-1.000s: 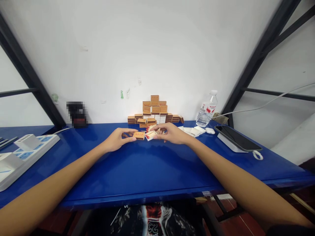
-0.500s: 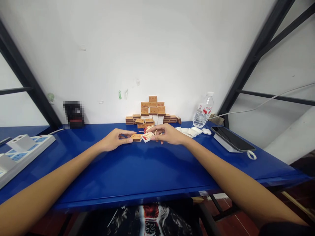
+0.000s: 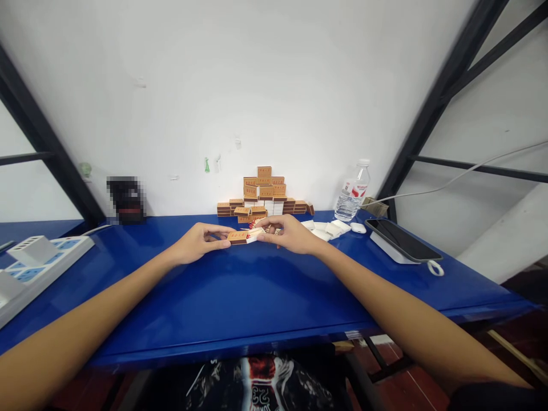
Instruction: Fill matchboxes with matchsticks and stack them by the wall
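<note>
My left hand (image 3: 203, 242) pinches an orange-brown matchbox sleeve (image 3: 238, 237) just above the blue table. Opposite it, my right hand (image 3: 286, 233) grips a white matchbox tray (image 3: 252, 237) filled with red-tipped matches. The tray's left end meets the sleeve's open end, and part of the tray looks to be inside. Behind my right fingers lies a pile of loose matches (image 3: 257, 224), partly hidden. Stacked matchboxes (image 3: 265, 191) stand against the wall beyond, some showing white sides.
White empty trays (image 3: 327, 229) lie right of my right hand. Farther right are a water bottle (image 3: 353, 191), a white earphone case (image 3: 358, 228) and a phone (image 3: 405, 240) on a white block. A power strip (image 3: 47, 268) sits at the left; a black object (image 3: 128, 200) stands near the wall.
The white tray has moved left and lined up with the sleeve; the two now touch, with the tray's end at the sleeve's opening. My left hand has barely moved.
</note>
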`<state>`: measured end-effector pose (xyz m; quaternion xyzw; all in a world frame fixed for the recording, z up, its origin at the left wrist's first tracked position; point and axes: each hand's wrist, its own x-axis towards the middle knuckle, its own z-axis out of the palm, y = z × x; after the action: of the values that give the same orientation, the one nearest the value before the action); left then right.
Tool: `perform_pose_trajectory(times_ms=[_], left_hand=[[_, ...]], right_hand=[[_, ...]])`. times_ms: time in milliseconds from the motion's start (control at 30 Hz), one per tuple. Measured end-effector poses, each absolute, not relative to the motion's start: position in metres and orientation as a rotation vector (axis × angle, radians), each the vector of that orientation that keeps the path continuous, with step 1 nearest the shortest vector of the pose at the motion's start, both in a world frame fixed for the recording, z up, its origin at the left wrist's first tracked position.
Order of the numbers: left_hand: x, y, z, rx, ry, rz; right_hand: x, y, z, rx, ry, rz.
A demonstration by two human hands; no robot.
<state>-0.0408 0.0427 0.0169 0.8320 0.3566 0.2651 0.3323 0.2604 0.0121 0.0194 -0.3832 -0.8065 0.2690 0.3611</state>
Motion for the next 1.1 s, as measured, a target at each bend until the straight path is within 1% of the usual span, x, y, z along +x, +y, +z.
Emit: perform_pose_trajectory(times_ms=[133,367,567,733,967,1100], left_hand=[[-0.041,0.042,0.018,2.172,0.933,0.698],[-0.043,0.044,0.017,2.175,0.956,0.723],[-0.042,0.043,0.018,2.168,0.961,0.748],[-0.039,0.041,0.018,2.161,0.944,0.774],[-0.036,0.036,0.017,2.078,0.972,0.796],[-0.029,0.028,0.015,2.019,1.007,0.861]], right_hand=[[0.257,0.009,0.021,-1.016,-2.064,0.633],[0.254,0.007,0.021,-1.032,-2.047,0.672],[0.253,0.008,0.019,-1.020,-2.060,0.522],[0.253,0.008,0.018,-1.050,-2.035,0.485],[0.250,0.003,0.018,-1.067,-1.965,0.671],[0.240,0.003,0.009,-1.078,-1.844,0.790]])
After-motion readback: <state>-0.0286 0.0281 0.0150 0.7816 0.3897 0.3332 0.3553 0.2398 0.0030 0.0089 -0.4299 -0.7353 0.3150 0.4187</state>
